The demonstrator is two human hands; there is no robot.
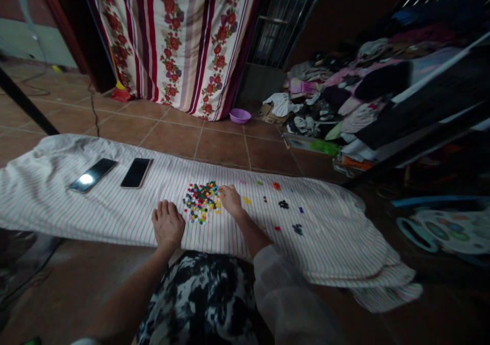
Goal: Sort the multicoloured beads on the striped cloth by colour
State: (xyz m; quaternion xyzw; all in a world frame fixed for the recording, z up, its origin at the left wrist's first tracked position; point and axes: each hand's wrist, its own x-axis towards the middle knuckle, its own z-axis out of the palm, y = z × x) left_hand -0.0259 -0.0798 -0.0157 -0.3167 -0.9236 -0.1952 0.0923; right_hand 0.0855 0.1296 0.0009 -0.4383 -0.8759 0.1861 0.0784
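Note:
A mixed pile of small coloured pieces (201, 199) lies on a striped cloth (161, 156). My right hand (230, 200) is at the pile's right edge, fingertips pinched together; whatever is between them is too small to make out. Flat on the cloth, left of the pile, rests my left hand (168, 223), holding nothing. To the right, pieces lie in small groups by colour: yellow pieces (247, 200), orange pieces (276, 186), black pieces (283, 204), dark grey pieces (297, 228), blue pieces (301, 210) and a red piece (277, 228).
Two phones, a left one (93, 175) and a right one (136, 173), lie on the cloth's left part. Beyond are a floral curtain (179, 44), a purple basin (240, 116) and heaped clothes (344, 90). A pale blue plastic item (447, 227) stands at the right.

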